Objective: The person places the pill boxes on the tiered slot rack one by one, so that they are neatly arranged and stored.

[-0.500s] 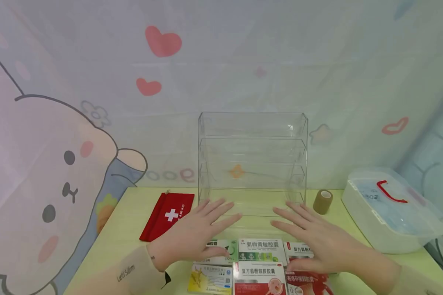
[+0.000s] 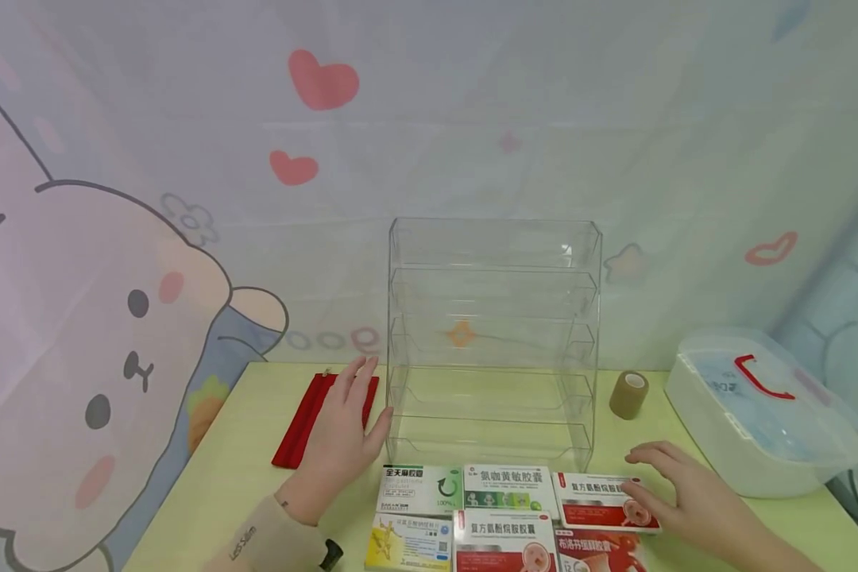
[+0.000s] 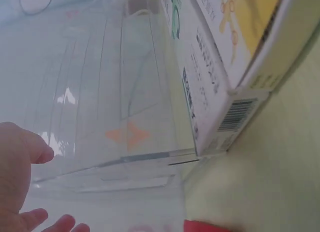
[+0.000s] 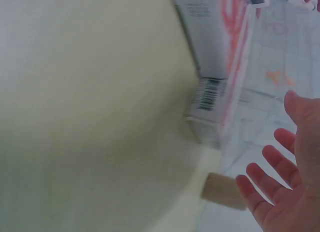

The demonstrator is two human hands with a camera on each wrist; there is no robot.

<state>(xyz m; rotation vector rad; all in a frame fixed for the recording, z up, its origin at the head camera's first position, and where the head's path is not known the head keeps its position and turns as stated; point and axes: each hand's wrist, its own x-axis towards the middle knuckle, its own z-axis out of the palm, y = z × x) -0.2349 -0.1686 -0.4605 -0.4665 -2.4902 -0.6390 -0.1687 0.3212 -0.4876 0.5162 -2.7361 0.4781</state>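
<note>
My left hand [image 2: 339,437], fingers extended and thumb apart, is over the red pouch [image 2: 303,421], just left of the clear tiered rack [image 2: 493,397]. It holds nothing. My right hand [image 2: 693,508] hovers at the right end of the medicine boxes with fingers loosely bent; in the right wrist view its palm and fingers hold nothing. Two rows of boxes lie before the rack: a green-and-white box [image 2: 420,491], a white box [image 2: 508,488] and a red-and-white box [image 2: 604,500] behind; a yellow box [image 2: 407,542], another red-and-white box [image 2: 504,544] and a red box [image 2: 600,550] in front.
A brown bandage roll [image 2: 628,395] stands right of the rack. Farther right is a translucent lidded case [image 2: 765,413] with a red handle. Behind the yellow-green table [image 2: 214,469] hangs a printed cloth [image 2: 472,103].
Both hands have drawn apart from in front of the rack, the left one leftward over the pouch, the right one rightward and nearer. More of the boxes now shows. The view has shifted slightly.
</note>
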